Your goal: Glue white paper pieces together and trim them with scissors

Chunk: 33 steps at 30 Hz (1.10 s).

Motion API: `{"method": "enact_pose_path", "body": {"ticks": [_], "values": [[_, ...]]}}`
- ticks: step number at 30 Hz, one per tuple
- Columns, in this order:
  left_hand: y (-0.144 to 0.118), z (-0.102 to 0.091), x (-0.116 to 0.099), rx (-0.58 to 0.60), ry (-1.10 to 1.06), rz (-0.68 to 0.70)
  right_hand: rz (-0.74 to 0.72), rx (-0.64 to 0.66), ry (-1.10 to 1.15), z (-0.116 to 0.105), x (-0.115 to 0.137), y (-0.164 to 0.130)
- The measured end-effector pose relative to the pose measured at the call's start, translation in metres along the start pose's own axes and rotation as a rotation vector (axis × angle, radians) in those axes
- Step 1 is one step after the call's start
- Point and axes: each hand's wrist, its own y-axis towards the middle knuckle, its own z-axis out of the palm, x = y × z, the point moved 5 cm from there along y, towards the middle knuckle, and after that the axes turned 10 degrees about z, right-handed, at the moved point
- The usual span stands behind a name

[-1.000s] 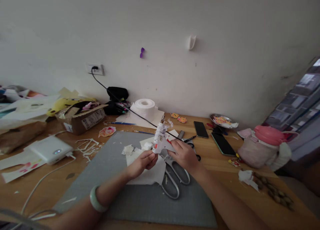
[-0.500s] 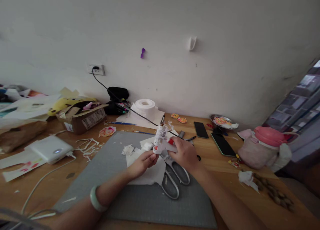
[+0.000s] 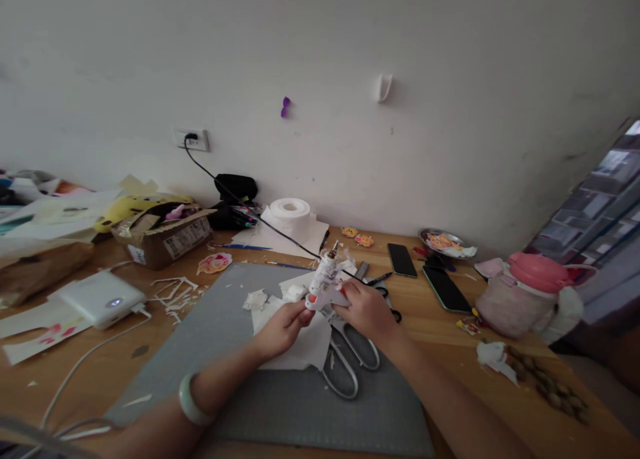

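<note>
A white hot glue gun [image 3: 324, 280] with red-orange parts and ragged white residue is held above the work mat, its nozzle pointing up and away from me. My right hand [image 3: 367, 307] is wrapped round its handle. At its rear end my left hand [image 3: 286, 326] is closed, thumb and fingers pinching there; a glue stick, if any, cannot be made out. Beneath lie white paper [image 3: 295, 349] and large white-handled scissors [image 3: 345, 372], partly hidden by my right hand. A crumpled white scrap [image 3: 257, 300] rests left of the gun.
The black cord [image 3: 280, 231] runs from the wall socket [image 3: 192, 140] to the gun. A grey cutting mat [image 3: 250, 406] covers the table's middle. Around it are a paper roll [image 3: 291, 218], cardboard box [image 3: 165, 236], power bank [image 3: 105, 298], two phones [image 3: 401, 260] and a pink-lidded bottle [image 3: 525, 292].
The glue gun has tilted slightly, its nozzle moving a little right and down. My right hand has shifted slightly with the handle; my left hand stays at the rear end.
</note>
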Motion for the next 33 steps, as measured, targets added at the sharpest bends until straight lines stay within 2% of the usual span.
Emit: {"method": "enact_pose_path", "body": {"ticks": [11,15,17,19,21,23,27,30,33], "values": [[0.001,-0.001,-0.002,0.011,0.025,0.045,-0.046,-0.003,0.007,0.000,0.000,-0.001],[0.002,-0.015,-0.006,0.091,0.244,0.128,0.054,0.099,0.112,0.002,-0.003,0.002],[0.003,-0.029,-0.009,0.039,0.305,0.167,0.130,0.172,0.255,0.003,-0.008,0.004],[0.003,-0.041,-0.008,-0.043,0.228,0.148,0.197,0.294,0.454,0.007,-0.013,0.003],[0.003,-0.054,-0.002,-0.215,0.115,0.050,0.240,0.454,0.659,0.013,-0.015,0.001],[0.003,-0.059,0.006,-0.379,-0.017,-0.071,0.256,0.524,0.825,0.015,-0.014,-0.001],[0.005,-0.054,0.015,-0.521,-0.202,-0.184,0.339,0.437,1.061,0.019,-0.014,-0.001],[0.007,-0.051,0.018,-0.551,-0.220,-0.212,0.479,0.404,1.178,0.031,-0.022,-0.005],[0.007,-0.050,0.021,-0.544,-0.197,-0.238,0.528,0.390,1.296,0.043,-0.033,-0.008]]}}
